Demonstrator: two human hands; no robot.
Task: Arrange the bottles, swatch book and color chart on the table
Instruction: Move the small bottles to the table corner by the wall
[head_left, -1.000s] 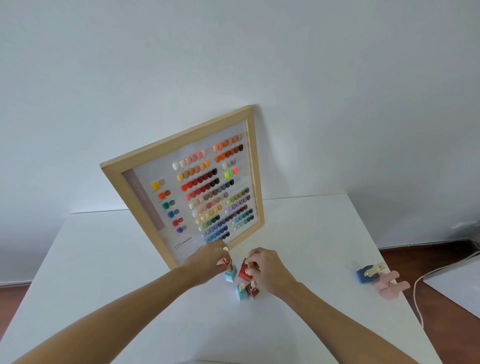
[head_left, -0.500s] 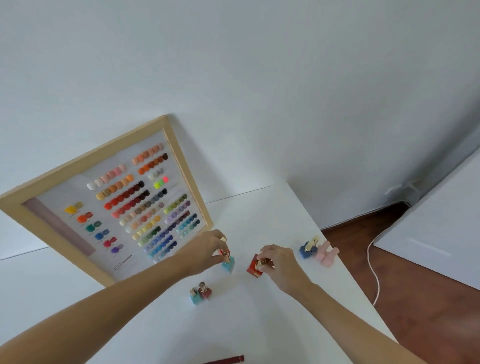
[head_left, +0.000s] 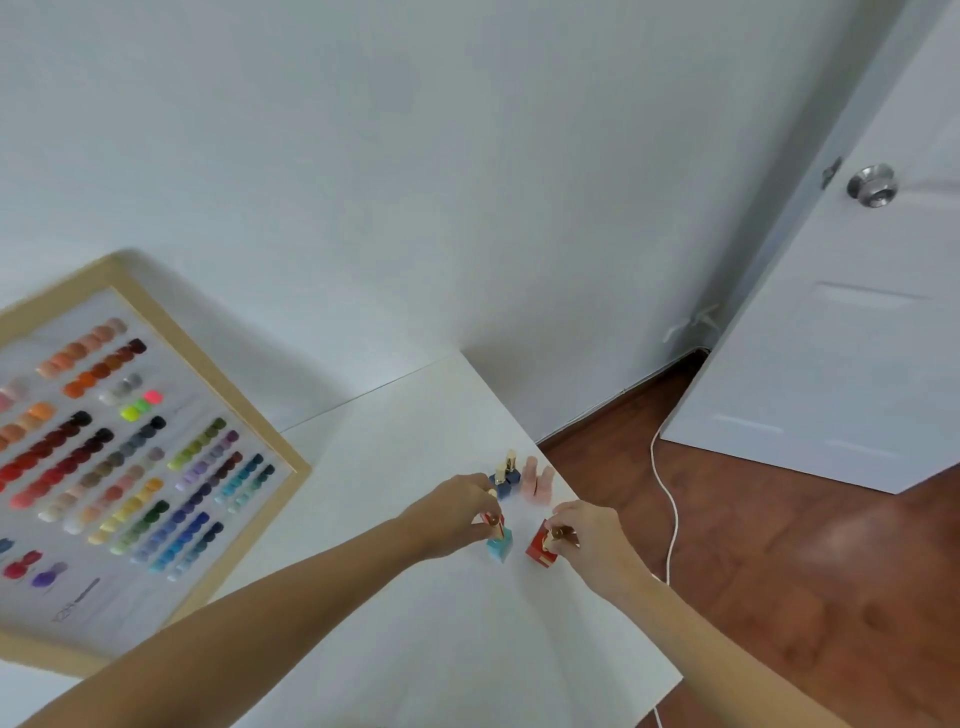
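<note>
Left hand: now near the table's right edge, carrying the light blue bottle toward the dark blue bottles at its 12 o'clock.
Right hand: shifted rightward with the red bottle.
Color chart: slid to the view's 9 o'clock side.

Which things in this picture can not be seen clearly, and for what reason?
Head view only:
- Color chart: cut off by the left edge; its small print is blurred.
- Light blue bottle: its cap is covered by the left hand.
- Red bottle: partly covered by the right hand.
- Swatch book: not in view.
- Dark blue bottles: too small to read any label.
</note>
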